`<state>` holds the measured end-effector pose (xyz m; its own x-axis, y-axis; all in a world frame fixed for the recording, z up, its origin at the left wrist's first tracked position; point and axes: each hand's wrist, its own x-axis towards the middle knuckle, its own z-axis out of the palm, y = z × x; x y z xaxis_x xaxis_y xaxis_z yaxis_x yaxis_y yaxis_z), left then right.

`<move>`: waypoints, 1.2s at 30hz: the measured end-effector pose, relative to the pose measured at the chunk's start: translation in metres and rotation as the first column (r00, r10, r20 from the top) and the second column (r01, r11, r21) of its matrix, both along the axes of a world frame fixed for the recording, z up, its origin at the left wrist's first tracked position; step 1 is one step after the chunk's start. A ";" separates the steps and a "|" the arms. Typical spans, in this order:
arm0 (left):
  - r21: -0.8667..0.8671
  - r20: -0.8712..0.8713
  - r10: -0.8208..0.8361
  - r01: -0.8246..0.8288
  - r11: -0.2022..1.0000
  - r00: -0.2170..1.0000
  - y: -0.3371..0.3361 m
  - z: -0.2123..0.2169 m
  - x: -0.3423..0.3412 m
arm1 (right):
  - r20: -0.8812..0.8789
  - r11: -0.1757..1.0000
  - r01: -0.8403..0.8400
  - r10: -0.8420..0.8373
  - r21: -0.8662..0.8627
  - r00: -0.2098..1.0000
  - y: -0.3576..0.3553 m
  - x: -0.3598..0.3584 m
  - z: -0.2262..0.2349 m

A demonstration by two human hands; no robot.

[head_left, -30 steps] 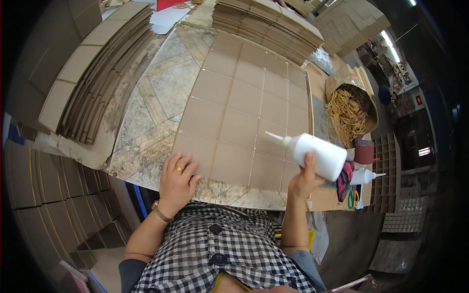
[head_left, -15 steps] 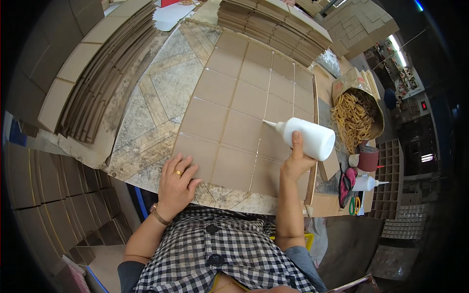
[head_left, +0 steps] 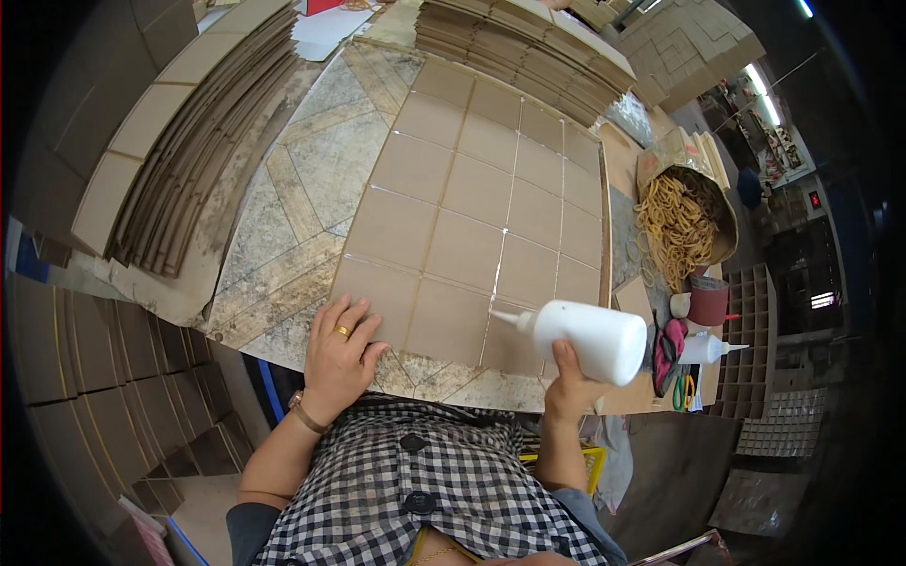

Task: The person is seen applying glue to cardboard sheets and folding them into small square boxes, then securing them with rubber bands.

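Note:
My right hand [head_left: 566, 382] grips a white glue bottle [head_left: 590, 340], its nozzle pointing left and touching the near part of a row of flat brown cardboard panels [head_left: 472, 198] laid side by side on the table. Shiny glue lines run along the panel seams. My left hand [head_left: 338, 354], wearing a ring and a wrist bracelet, presses flat on the near left corner of the panels, fingers spread.
Stacks of flattened cardboard [head_left: 189, 132] lie at the left and at the far side [head_left: 528, 47]. A bag of yellow rubber bands [head_left: 679, 222], a red tape roll [head_left: 708, 302], a second small glue bottle [head_left: 708, 349] and scissors [head_left: 675, 354] sit at the right.
The glue bottle in my right hand has moved toward me along a seam, and its nozzle has dropped to the near edge of the panels. My left hand stays put.

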<state>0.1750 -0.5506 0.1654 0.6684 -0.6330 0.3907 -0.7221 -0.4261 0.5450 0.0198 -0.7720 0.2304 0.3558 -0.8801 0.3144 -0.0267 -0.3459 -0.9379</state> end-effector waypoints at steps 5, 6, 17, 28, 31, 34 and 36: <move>-0.001 -0.006 -0.007 0.007 1.000 1.000 -0.001 0.000 0.000 | 0.210 0.999 0.032 -0.028 -0.015 0.977 -0.009 -0.002 0.025; 0.003 -0.009 -0.004 0.004 1.000 1.000 0.000 0.000 -0.001 | 0.283 0.999 0.044 -0.039 -0.009 0.958 -0.015 0.004 0.028; 0.042 -0.052 -0.041 0.043 0.998 0.998 0.000 0.003 0.004 | 0.448 0.971 -0.046 -0.065 0.233 0.892 -0.088 0.162 0.034; 0.102 -0.093 -0.034 0.044 0.994 0.995 0.004 -0.005 0.007 | 0.528 0.990 0.144 -0.127 0.009 0.840 -0.175 0.367 -0.022; 0.111 -0.022 -0.028 0.030 0.993 0.999 0.006 -0.017 0.006 | 0.510 0.977 0.198 -0.130 -0.081 0.850 -0.186 0.395 -0.032; 0.141 0.056 -0.026 0.017 0.990 0.998 0.007 -0.024 0.007 | 0.478 0.973 0.196 -0.118 -0.118 0.871 -0.198 0.406 -0.043; 0.153 0.077 -0.021 0.009 0.988 0.997 0.007 -0.023 0.007 | 0.485 0.975 0.190 -0.110 -0.118 0.867 -0.197 0.408 -0.044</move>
<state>0.1815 -0.5436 0.1425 0.6297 -0.6987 0.3394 -0.7667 -0.4889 0.4161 0.4273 -0.9691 0.1862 -0.0033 -0.8357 0.5492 0.3425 -0.5169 -0.7845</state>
